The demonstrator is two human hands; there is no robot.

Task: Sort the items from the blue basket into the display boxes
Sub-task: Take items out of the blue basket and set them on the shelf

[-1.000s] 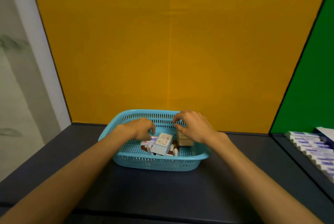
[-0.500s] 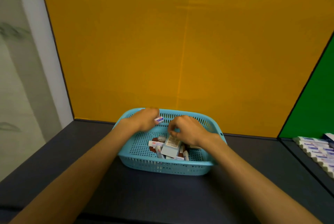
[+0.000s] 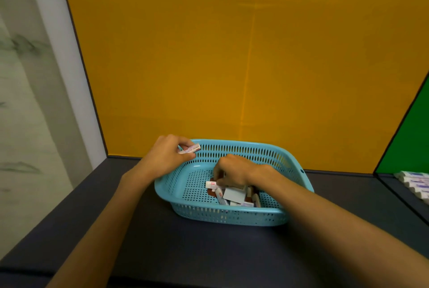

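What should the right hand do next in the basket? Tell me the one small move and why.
Probably lift the small white box clear of the pile. The right hand is down inside the blue basket with its fingers curled at that box, while the left hand already holds another small box above the rim.

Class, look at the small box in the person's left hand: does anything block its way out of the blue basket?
Nothing visible does. The left hand holds the small box above the blue basket at its far left rim, already out of the pile.
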